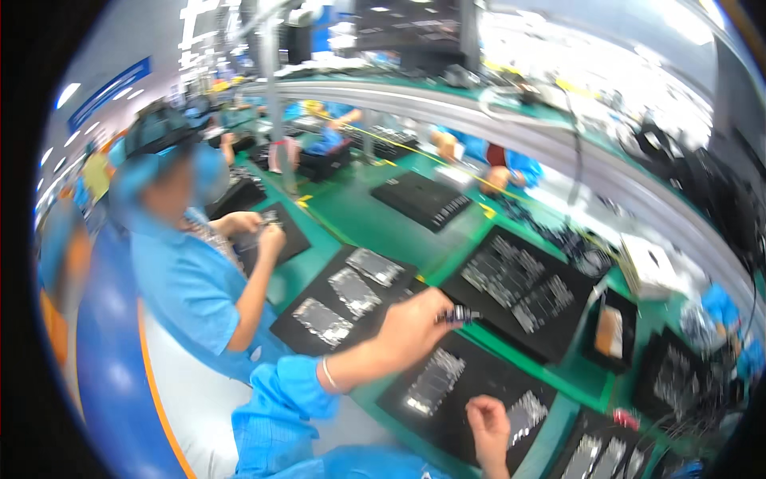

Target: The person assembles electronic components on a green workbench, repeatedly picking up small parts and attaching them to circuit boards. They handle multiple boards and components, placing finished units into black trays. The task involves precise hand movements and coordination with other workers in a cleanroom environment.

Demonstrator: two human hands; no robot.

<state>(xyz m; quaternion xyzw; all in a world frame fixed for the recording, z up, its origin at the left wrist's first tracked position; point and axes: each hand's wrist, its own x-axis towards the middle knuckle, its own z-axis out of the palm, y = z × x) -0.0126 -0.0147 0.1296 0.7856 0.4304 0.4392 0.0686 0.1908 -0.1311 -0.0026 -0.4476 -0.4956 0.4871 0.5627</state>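
My left hand (412, 329), reaching out over the bench, is closed on a small dark part (459, 315) with shiny bits, too blurred to name more closely. Below it lies a black foam mat (475, 379) bearing a circuit board (436, 382) and a second circuit board (528, 415). Just left of that second board is my right hand (489, 425), its fingers curled together; whether they hold anything is hidden. Left of my left hand, a black mat (299, 302) carries several silvery boards (354, 290).
A co-worker (187, 271) in blue handles a part at the left. Beyond my hands sits a black mat (455, 291) with several boards. At right are a black box (610, 331), a white stack (648, 267) and cables. A metal rail (447, 108) crosses above the green bench (335, 219).
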